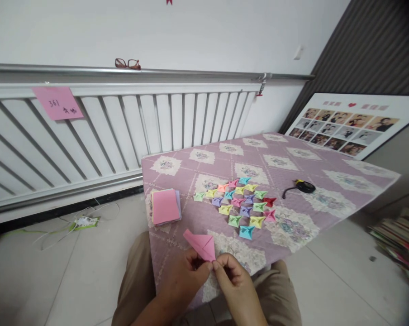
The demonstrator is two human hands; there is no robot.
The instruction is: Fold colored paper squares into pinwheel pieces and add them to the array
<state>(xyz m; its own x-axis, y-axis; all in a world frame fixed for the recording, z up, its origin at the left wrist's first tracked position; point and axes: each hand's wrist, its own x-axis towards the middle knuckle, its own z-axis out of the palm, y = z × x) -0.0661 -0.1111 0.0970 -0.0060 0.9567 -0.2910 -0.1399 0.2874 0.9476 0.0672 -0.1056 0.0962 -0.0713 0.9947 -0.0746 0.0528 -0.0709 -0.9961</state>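
Observation:
A partly folded piece of pink paper (204,244) is held above the near edge of the table. My left hand (186,278) pinches it from below and left. The thumb and fingertips of my right hand (233,274) close on its lower corner, touching my left thumb. Beyond my hands, several small folded paper figures (246,232) in blue, green, yellow, pink, purple and red stand in slanting rows. To the left lies a stack of square coloured paper (165,206) with a pink sheet on top.
A purple patterned cloth covers the table (187,181). A coiled black cable (305,186) lies to the right. Behind runs a white radiator (123,127), with glasses (127,64) on the pipe. A photo board (347,122) leans at right; a power strip (85,222) rests on the floor.

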